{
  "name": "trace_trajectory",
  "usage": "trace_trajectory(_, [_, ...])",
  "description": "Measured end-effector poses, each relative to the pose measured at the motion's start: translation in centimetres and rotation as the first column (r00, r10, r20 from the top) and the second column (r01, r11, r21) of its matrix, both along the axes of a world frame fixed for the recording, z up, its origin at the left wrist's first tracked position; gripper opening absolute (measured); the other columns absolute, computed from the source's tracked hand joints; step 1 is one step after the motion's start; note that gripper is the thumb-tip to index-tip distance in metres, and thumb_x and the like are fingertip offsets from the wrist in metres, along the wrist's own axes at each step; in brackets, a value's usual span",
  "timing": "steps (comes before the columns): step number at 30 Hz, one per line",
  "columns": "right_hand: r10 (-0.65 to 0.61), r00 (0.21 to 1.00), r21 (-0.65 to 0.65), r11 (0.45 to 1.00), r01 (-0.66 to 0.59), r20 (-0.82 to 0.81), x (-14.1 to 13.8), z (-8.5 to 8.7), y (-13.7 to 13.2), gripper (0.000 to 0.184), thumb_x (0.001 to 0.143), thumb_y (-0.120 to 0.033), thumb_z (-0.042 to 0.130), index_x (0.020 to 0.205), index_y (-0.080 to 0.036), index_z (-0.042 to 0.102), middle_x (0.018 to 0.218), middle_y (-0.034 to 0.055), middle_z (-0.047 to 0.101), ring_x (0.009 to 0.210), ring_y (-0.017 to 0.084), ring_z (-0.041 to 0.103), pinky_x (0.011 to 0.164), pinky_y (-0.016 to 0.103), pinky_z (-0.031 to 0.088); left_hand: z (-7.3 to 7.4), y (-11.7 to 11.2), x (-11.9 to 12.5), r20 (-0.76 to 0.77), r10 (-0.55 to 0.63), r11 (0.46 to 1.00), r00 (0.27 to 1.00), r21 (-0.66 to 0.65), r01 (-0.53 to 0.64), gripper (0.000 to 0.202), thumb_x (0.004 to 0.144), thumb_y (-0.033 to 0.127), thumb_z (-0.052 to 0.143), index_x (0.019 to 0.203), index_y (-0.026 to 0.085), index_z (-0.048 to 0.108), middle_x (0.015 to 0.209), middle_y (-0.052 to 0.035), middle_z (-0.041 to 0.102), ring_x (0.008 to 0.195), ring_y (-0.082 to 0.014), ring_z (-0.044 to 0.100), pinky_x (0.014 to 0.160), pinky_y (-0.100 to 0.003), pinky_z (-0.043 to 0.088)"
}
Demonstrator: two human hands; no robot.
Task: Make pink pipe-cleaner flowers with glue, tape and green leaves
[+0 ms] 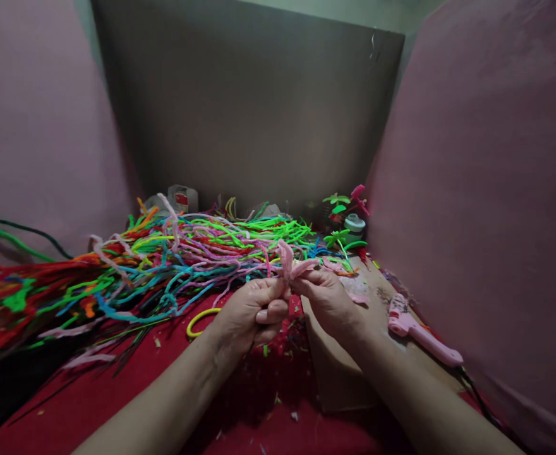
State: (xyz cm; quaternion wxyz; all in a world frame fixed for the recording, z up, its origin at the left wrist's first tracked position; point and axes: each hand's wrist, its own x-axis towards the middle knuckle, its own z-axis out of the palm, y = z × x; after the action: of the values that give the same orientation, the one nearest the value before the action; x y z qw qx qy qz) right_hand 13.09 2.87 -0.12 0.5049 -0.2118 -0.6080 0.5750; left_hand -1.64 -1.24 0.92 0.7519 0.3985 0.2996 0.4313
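Pinched between both hands is a pink pipe-cleaner flower point(286, 258), its fuzzy petals spreading upward and to the right. My left hand point(254, 311) has its thumb and forefinger closed at the flower's base, the other fingers curled in. From the right, my right hand point(328, 297) grips the same base with its fingertips. The exact finger contact is partly hidden. Just left of my left hand lies a yellow ring-shaped handle point(202, 322). Behind the hands spreads a big heap of coloured pipe cleaners point(202, 253).
A pink glue gun point(423, 335) lies on a cardboard sheet point(339, 382) at right, its cord running toward the front. Finished-looking green and pink flowers point(337, 237) stand by a small jar point(354, 226). Scraps litter the red cloth point(159, 392). Walls close in on both sides.
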Motion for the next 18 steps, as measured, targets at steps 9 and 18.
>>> trace_trajectory(9, [0.057, 0.984, -0.110, 0.991, -0.076, -0.171, -0.7, -0.7, -0.2, 0.012, 0.070, -0.025, 0.070, 0.060, -0.020, 0.066, 0.058, -0.0028, 0.056, 0.057, 0.012, 0.047, 0.066, 0.030, 0.040, 0.3, -0.1, 0.4, -0.340, 0.164, 0.979, 0.926, 0.172, -0.110, 0.036, 0.079, 0.049, 0.053, 0.066, 0.015, 0.053, 0.047, 0.0021, 0.051, 0.031, -0.0064, 0.038, 0.029, -0.018, 0.032])
trace_trajectory(18, [-0.097, 0.977, -0.126, 0.989, 0.074, -0.192, -1.0, -0.7, -0.6, 0.003, 0.069, -0.022, 0.071, 0.066, -0.022, 0.070, 0.073, -0.0015, 0.064, 0.074, 0.014, 0.054, 0.082, 0.032, 0.043, -1.1, -0.8, 1.9, -0.544, 0.694, 0.692, 0.473, 0.686, -0.226, 0.023, 0.081, 0.035, 0.051, 0.065, 0.020, 0.052, 0.051, 0.0023, 0.049, 0.045, -0.0099, 0.042, 0.047, -0.021, 0.032])
